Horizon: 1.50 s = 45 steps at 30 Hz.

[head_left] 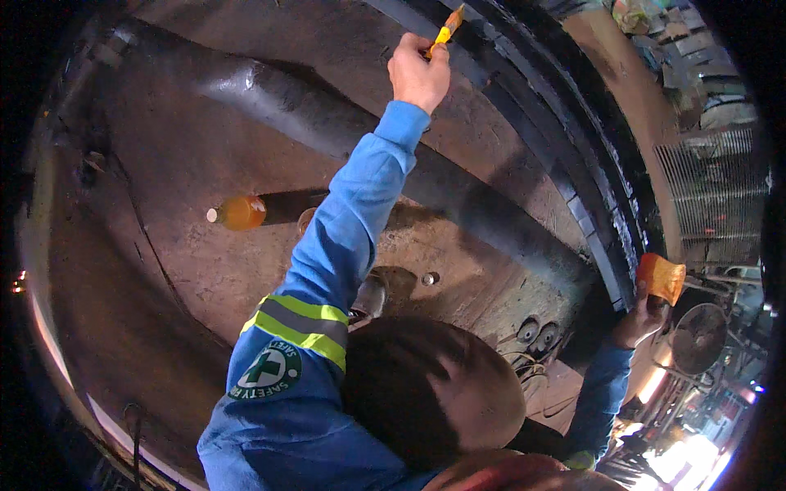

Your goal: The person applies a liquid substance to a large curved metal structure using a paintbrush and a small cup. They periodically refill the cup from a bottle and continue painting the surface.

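Observation:
My left hand [420, 72] reaches far forward, its fingers closed around a small paintbrush [446, 31] with a yellow handle and an orange-brown tip. Just beyond the brush run curved dark metal bands [536, 106], bending down toward the right. On the right, my right hand [641, 321] grips an orange see-through cup [661, 278], held beside the lower end of those bands. The cup's contents cannot be made out. Both sleeves are blue; the left one [327, 237] carries a yellow-and-grey reflective band.
A bottle of orange liquid [243, 213] is at the left on the brown surface. A thick dark pipe [286, 106] crosses behind my left arm. Two small round fittings [538, 331] with cords are near a large rounded brown shape [434, 385]. Wire mesh [712, 196] stands far right.

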{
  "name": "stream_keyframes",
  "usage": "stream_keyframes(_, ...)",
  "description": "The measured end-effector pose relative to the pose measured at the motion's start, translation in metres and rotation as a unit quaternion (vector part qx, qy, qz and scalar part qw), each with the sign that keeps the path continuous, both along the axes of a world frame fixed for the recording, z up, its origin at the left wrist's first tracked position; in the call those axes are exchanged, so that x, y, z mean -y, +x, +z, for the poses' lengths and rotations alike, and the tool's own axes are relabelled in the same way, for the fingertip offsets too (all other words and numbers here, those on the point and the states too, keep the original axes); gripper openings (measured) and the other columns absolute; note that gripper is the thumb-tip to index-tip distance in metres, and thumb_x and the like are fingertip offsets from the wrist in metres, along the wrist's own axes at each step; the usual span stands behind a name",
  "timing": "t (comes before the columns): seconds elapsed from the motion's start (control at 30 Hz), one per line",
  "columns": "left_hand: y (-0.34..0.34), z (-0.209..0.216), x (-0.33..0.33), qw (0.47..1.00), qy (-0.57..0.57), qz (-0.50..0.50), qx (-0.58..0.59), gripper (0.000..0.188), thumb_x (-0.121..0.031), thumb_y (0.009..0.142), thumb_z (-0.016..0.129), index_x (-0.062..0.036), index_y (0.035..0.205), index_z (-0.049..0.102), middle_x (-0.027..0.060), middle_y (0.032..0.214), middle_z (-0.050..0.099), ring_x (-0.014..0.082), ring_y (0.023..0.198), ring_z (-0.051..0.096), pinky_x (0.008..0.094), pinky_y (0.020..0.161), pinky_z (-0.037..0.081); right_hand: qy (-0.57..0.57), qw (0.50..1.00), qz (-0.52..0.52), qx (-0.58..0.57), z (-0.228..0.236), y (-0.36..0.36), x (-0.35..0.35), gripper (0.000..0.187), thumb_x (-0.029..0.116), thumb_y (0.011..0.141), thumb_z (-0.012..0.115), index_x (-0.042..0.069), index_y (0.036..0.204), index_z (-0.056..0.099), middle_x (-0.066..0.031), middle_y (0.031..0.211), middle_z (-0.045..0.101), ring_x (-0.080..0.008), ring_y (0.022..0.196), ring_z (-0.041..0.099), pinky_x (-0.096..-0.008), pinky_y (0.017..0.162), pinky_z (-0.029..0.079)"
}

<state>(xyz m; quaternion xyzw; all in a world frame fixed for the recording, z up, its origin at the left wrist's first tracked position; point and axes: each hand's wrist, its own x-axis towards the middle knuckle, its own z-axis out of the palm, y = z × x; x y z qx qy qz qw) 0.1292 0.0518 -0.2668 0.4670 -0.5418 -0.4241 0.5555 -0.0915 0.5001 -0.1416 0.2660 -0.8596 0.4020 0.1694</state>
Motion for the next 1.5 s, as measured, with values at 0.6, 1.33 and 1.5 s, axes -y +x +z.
stream_keyframes(0.6, 0.021, 0.034, -0.038, 0.988, -0.062, -0.078, 0.118, 0.025, -0.018, 0.079, 0.069, 0.0013, 0.094, 0.063, 0.0159, 0.085, 0.067, 0.0247, 0.080, 0.065, 0.0339, 0.073, 0.051, -0.017, 0.995, 0.075, 0.063, 0.000, 0.024, 0.027, 0.036, 0.015, 0.078, 0.077, -0.007, 0.104, 0.065, -0.0119, 0.103, 0.068, -0.0195, 0.094, 0.062, -0.0344, 0.089, 0.046)
stream_keyframes(1.33, -0.124, 0.258, -0.234, 0.469, -0.419, -0.569, 0.529, 0.014, -0.009, 0.079, 0.065, -0.0037, 0.091, 0.061, 0.0128, 0.080, 0.062, 0.0325, 0.073, 0.062, 0.0403, 0.064, 0.049, -0.034, 0.948, 0.317, 0.004, -0.077, -0.015, 0.047, 0.059, 0.019, 0.051, 0.085, 0.008, 0.106, 0.069, -0.0084, 0.104, 0.066, -0.0285, 0.091, 0.061, -0.0349, 0.080, 0.048)
stream_keyframes(1.5, -0.127, 0.261, -0.236, 0.491, -0.397, -0.561, 0.536, 0.012, -0.010, 0.080, 0.066, -0.0053, 0.091, 0.064, 0.0125, 0.080, 0.064, 0.0316, 0.071, 0.062, 0.0391, 0.062, 0.048, -0.034, 0.948, 0.316, -0.005, -0.075, -0.011, 0.047, 0.051, 0.028, 0.054, 0.082, 0.002, 0.095, 0.069, -0.0090, 0.099, 0.064, -0.0266, 0.091, 0.059, -0.0381, 0.082, 0.042)
